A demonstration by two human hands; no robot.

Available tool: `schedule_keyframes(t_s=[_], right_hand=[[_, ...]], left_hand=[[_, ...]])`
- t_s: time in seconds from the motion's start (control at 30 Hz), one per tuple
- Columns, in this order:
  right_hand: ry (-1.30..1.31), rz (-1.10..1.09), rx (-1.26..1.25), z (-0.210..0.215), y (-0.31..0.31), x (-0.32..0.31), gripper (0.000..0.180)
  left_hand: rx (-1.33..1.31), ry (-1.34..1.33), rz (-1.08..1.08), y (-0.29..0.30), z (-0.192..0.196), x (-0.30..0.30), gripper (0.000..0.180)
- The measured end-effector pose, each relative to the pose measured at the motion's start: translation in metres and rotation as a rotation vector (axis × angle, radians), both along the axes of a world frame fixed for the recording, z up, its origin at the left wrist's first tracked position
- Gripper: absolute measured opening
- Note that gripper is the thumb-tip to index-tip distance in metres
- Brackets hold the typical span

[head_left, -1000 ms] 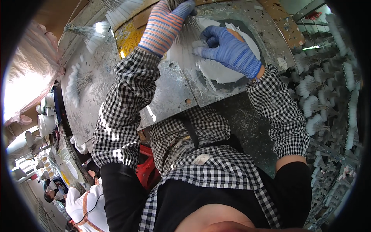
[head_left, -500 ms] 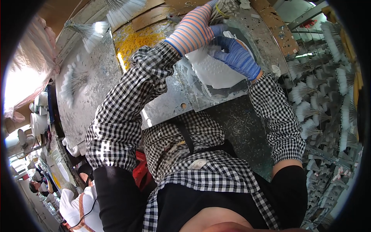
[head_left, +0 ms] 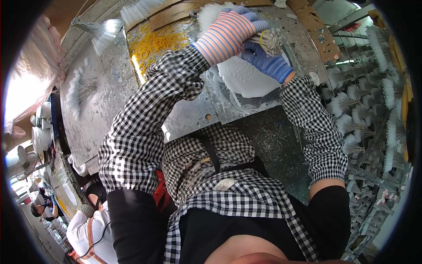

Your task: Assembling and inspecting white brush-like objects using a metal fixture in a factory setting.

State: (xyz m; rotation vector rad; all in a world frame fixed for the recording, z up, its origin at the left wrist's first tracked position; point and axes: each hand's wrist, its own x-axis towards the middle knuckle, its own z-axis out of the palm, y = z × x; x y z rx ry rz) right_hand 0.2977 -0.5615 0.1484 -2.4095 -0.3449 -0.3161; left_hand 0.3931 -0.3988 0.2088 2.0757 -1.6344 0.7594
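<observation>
My left hand point(head_left: 228, 35), in a pink-and-white striped glove, and my right hand point(head_left: 269, 67), in a blue glove, meet at the top of the view. Both close around a bundle of thin white sticks point(head_left: 271, 40) bound with a yellow rubber band, its cut ends facing the camera. The bundle is held above a round white dish point(head_left: 244, 81) set into a metal plate on the workbench. My checked sleeves cover both forearms.
A pile of yellow rubber bands point(head_left: 154, 44) lies left of the hands. Fanned white bundles point(head_left: 81, 88) rest on the grey metal bench point(head_left: 105, 110). Racks of upright white-tipped bundles point(head_left: 369, 110) fill the right side. Another person point(head_left: 88, 224) works at the lower left.
My left hand has swung right from the bench's far edge to meet the right hand. Both now grip the bundle over the dish, where the right hand earlier lay flat.
</observation>
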Motion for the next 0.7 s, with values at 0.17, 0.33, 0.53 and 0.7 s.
schedule_keyframes(t_s=[0.17,0.33,0.53,0.7], right_hand=[[0.22,0.042,0.012,-0.019,0.007,0.01,0.05],[0.27,-0.037,-0.019,-0.013,0.001,0.0,0.048],[0.171,0.019,-0.031,-0.042,0.012,0.009,0.045],[0.131,0.009,0.103,-0.055,-0.005,-0.003,0.045]], left_hand=[[0.256,0.029,0.062,0.018,-0.011,-0.014,0.062],[0.226,0.05,0.021,0.006,-0.018,-0.015,0.061],[0.282,0.07,0.044,0.018,-0.022,-0.016,0.056],[0.243,0.027,-0.041,0.002,-0.019,-0.021,0.057]])
